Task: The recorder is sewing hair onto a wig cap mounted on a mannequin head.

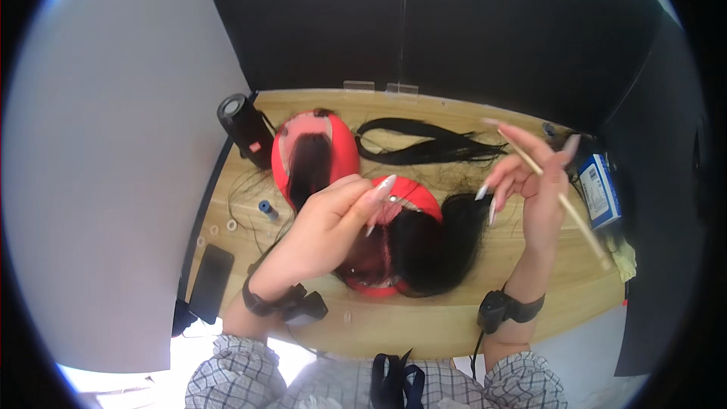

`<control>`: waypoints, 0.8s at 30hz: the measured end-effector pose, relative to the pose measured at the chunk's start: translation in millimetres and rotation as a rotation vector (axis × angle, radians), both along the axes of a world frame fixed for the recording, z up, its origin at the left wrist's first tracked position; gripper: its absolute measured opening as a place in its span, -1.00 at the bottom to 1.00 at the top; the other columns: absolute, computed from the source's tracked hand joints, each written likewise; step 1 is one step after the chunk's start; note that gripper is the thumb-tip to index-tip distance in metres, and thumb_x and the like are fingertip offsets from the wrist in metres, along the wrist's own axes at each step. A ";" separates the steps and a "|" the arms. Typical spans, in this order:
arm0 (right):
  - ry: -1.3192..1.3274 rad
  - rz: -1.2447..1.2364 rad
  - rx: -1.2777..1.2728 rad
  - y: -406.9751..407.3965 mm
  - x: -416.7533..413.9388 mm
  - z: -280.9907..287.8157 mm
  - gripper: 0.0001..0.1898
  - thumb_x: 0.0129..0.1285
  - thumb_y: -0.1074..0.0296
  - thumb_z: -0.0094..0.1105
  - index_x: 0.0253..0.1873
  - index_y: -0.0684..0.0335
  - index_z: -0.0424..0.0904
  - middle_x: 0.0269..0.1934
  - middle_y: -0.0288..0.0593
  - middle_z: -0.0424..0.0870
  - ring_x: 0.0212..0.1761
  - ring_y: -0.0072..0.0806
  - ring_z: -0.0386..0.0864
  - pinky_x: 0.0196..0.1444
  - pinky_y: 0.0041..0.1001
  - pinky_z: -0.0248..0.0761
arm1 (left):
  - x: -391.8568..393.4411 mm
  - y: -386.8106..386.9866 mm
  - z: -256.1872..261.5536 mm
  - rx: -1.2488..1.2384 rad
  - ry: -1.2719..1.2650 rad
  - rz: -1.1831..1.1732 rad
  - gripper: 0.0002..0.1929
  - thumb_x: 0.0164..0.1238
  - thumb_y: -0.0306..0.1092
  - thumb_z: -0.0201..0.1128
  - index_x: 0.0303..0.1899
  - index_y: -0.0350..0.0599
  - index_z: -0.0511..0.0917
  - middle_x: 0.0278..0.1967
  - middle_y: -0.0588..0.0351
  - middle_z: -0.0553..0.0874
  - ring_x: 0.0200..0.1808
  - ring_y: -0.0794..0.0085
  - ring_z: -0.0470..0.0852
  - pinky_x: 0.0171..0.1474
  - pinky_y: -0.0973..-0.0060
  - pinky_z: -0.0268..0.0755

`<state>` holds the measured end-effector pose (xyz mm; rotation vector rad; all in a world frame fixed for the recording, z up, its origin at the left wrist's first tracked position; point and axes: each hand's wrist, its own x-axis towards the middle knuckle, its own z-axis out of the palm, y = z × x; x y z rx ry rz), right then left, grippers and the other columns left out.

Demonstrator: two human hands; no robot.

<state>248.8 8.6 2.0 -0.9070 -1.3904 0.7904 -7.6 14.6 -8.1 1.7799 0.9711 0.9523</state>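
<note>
In front of me, a red wig-making head form [419, 190] carries a mesh wig cap with long black hair [434, 253], parted down the middle and swept to the right. My left hand [335, 221] is over the form's left side, thumb and fingers pinched together; whether a fine strand is between them is too small to tell. My right hand [537, 179] is raised at the right, beyond the hair's end, and a slim pale wooden stick [582, 230] lies across it, held in the hand. Some of its fingertips are near the hair's outer end.
Behind stands a second red head form [345, 145] with a cap and dark hair. A black loop of hair [397, 125], a cylindrical speaker [244, 130], a blue-white box [599, 190], a smartphone [211, 284], a small blue cylinder [267, 208] and small rings [232, 225] lie around. Dark panels enclose the wooden table [454, 324].
</note>
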 end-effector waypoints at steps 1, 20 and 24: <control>0.100 0.009 0.050 0.9 -0.9 0.1 -0.28 0.52 -0.20 -0.39 0.19 0.48 0.46 -0.49 -0.24 0.55 -0.62 -0.68 0.45 -0.62 -0.70 0.32 | 1.7 -1.2 -5.7 0.146 0.083 0.003 -0.77 0.55 -0.32 0.02 -0.25 -0.27 0.53 -0.47 0.14 0.43 -0.41 0.42 0.47 -0.27 0.49 0.37; 0.315 0.577 -0.344 2.5 -48.4 -39.0 -0.78 0.46 0.35 0.03 -0.24 0.40 0.50 -0.57 -0.22 0.52 -0.64 -0.63 0.46 -0.58 -0.66 0.32 | 9.9 -20.2 -93.6 0.979 0.131 -0.293 -0.75 0.03 -0.58 0.32 -0.63 -0.26 0.37 -0.62 0.17 0.28 -0.59 0.40 0.33 0.27 -0.16 0.38; 0.259 0.659 -0.387 11.8 -52.4 -63.0 -0.82 0.45 0.40 0.04 -0.20 0.41 0.51 -0.58 -0.24 0.54 -0.61 -0.65 0.48 -0.57 -0.67 0.33 | 4.5 -19.9 -97.3 0.935 0.122 -0.265 -0.75 0.04 -0.57 0.33 -0.62 -0.26 0.38 -0.62 0.17 0.30 -0.59 0.40 0.33 0.27 -0.15 0.38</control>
